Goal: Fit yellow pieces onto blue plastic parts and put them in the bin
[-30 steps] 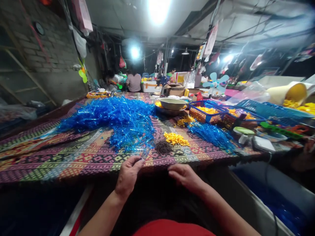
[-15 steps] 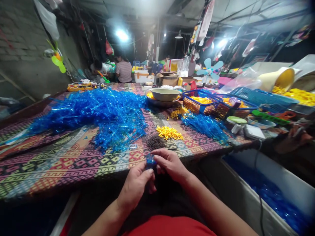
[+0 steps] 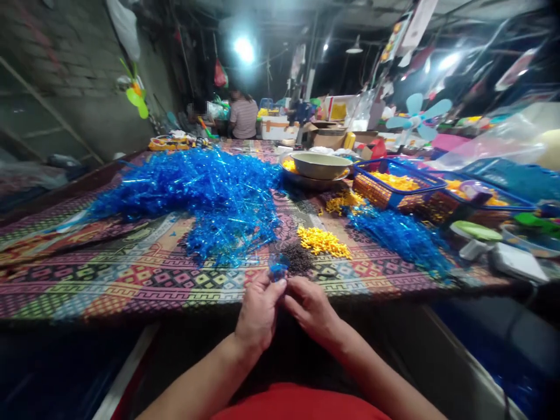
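My left hand (image 3: 259, 312) pinches a small clear blue plastic piece (image 3: 278, 269) between thumb and fingers, just over the table's front edge. Against the lower side of that piece, my right hand (image 3: 312, 309) has its fingers closed; whatever they hold, if anything, is hidden. Just beyond the hands lies a pile of tiny dark bits (image 3: 297, 258), touching a heap of small yellow plastic parts (image 3: 324, 242). Farther left spreads a large tangled mound of clear blue plastic pieces (image 3: 192, 186). A smaller blue heap (image 3: 398, 236) lies to the right.
A patterned cloth (image 3: 144, 286) covers the table. Blue-rimmed baskets (image 3: 400, 184) of yellow parts and a stacked metal bowl (image 3: 321, 166) stand behind. A green-lidded container (image 3: 476, 230) and a white box-shaped device (image 3: 516, 261) sit at right. A person (image 3: 244, 116) is in the background.
The camera view has turned to the right-hand side less, so the scene sits farther right. My right fingers have moved from the blue piece's top to its lower side, while my left hand keeps it.
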`<state>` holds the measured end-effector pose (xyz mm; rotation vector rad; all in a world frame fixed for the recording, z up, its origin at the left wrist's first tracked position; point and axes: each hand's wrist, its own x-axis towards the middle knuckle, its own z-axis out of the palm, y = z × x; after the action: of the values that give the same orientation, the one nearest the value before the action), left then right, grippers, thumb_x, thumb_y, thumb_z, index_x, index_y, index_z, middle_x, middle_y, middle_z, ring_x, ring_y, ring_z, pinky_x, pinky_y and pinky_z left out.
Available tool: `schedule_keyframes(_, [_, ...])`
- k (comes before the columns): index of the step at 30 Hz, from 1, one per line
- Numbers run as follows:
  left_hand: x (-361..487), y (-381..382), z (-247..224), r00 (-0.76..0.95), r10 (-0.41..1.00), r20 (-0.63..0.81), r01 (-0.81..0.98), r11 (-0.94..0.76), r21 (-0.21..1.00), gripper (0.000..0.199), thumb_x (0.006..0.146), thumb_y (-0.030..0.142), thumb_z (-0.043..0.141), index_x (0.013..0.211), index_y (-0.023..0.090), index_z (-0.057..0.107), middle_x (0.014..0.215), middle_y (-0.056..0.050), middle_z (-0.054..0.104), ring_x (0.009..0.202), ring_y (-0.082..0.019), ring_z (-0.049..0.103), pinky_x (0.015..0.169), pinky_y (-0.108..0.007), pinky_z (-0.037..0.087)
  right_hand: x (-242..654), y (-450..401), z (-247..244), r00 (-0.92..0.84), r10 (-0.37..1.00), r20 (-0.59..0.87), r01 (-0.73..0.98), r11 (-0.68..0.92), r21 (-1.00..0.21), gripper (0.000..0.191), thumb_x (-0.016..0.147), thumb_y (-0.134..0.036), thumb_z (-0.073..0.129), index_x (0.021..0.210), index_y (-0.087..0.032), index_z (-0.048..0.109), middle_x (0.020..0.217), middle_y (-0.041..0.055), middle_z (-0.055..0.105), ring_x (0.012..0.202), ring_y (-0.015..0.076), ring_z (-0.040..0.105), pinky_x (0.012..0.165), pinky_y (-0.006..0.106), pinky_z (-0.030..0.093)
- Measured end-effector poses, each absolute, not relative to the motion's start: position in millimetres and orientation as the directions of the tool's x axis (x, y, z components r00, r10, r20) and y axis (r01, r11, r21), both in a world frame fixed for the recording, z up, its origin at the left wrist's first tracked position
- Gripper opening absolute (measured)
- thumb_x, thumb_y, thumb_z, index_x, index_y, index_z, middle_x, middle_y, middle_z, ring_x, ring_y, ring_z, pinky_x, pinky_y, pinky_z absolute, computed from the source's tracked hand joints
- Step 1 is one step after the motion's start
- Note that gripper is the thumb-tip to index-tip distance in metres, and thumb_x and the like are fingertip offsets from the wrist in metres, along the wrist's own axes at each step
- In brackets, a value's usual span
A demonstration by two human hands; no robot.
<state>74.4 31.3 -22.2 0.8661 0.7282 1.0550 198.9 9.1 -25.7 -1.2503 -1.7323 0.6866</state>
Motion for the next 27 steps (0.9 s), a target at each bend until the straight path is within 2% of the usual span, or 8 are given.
schedule_keyframes(2, [62,38,-23,0.306,0.951,0.047,-0.218,0.022,0.976,0.024,0.079,0.029,0.055,0.096,0.016,0.065,0.095,-0.008,0.066,0.092,-0.022,0.061,0.083,-0.034,0.047,198,13,-31,-0.068,0.971,0.227,0.363,0.236,-0.901,0.015,0.079,-0.032,0.058,0.072,-0.02,0.063,0.06,0.0002,0.055,0.055,0.0125,0.049,0.053,0.024,0.04])
schedule_keyframes(4, [45,56,-22,0.202,0.939,0.279,0.133,-0.308,0.942,0.024,0.082,0.028,0.05,0.098,0.017,0.065,0.104,-0.008,0.063,0.101,-0.022,0.056,0.091,-0.035,0.042,208,18,-36,0.007,0.998,0.062,0.181,0.06,-0.982,0.02,0.077,-0.037,0.061,0.069,-0.019,0.059,0.051,-0.0033,0.049,0.044,0.009,0.043,0.043,0.021,0.034])
schedule_keyframes(6, [31,81,-18,0.199,0.846,0.495,0.519,-0.519,0.679,0.025,0.085,0.024,0.043,0.097,0.015,0.064,0.107,-0.011,0.06,0.108,-0.023,0.051,0.1,-0.039,0.034,220,22,-40,0.088,0.993,-0.078,-0.047,-0.074,-0.996,0.024,0.074,-0.04,0.065,0.069,-0.019,0.055,0.047,-0.0059,0.045,0.038,0.0064,0.039,0.037,0.018,0.029])
schedule_keyframes(9, [30,121,-13,0.405,0.824,0.396,0.829,-0.514,0.22,0.028,0.087,0.02,0.037,0.092,0.014,0.063,0.101,-0.013,0.06,0.107,-0.027,0.048,0.1,-0.047,0.029,229,25,-43,0.139,0.977,-0.161,-0.273,-0.119,-0.955,0.029,0.07,-0.041,0.069,0.071,-0.018,0.051,0.047,-0.0075,0.044,0.036,0.0046,0.039,0.035,0.016,0.028])
schedule_keyframes(10, [34,131,-12,0.429,0.839,0.334,0.864,-0.489,0.119,0.027,0.086,0.02,0.038,0.094,0.013,0.062,0.1,-0.014,0.06,0.107,-0.03,0.047,0.097,-0.049,0.03,230,26,-43,0.138,0.976,-0.168,-0.298,-0.12,-0.947,0.029,0.07,-0.04,0.07,0.071,-0.018,0.051,0.047,-0.0077,0.044,0.036,0.0044,0.04,0.036,0.016,0.029])
schedule_keyframes(12, [46,145,-13,0.44,0.852,0.284,0.879,-0.473,0.06,0.025,0.083,0.018,0.043,0.098,0.01,0.061,0.098,-0.017,0.06,0.106,-0.034,0.047,0.092,-0.053,0.032,228,27,-44,0.128,0.976,-0.174,-0.314,-0.126,-0.941,0.029,0.07,-0.039,0.071,0.072,-0.018,0.051,0.047,-0.0078,0.045,0.036,0.0041,0.04,0.036,0.015,0.031])
schedule_keyframes(21, [53,153,-30,0.492,0.829,0.266,0.857,-0.515,0.017,0.032,0.077,0.006,0.04,0.104,0.007,0.058,0.089,-0.016,0.063,0.094,-0.031,0.053,0.095,-0.059,0.024,229,28,-47,0.095,0.986,-0.136,-0.354,-0.094,-0.931,0.027,0.071,-0.037,0.071,0.074,-0.017,0.053,0.051,-0.0058,0.052,0.037,0.0046,0.046,0.036,0.015,0.035])
schedule_keyframes(27, [54,156,-29,0.509,0.818,0.268,0.851,-0.526,-0.008,0.026,0.074,0.004,0.043,0.091,0.008,0.062,0.088,-0.018,0.063,0.094,-0.033,0.053,0.095,-0.062,0.022,228,28,-46,0.093,0.987,-0.128,-0.335,-0.09,-0.938,0.027,0.072,-0.037,0.069,0.072,-0.017,0.052,0.049,-0.0055,0.052,0.037,0.0053,0.046,0.036,0.015,0.035])
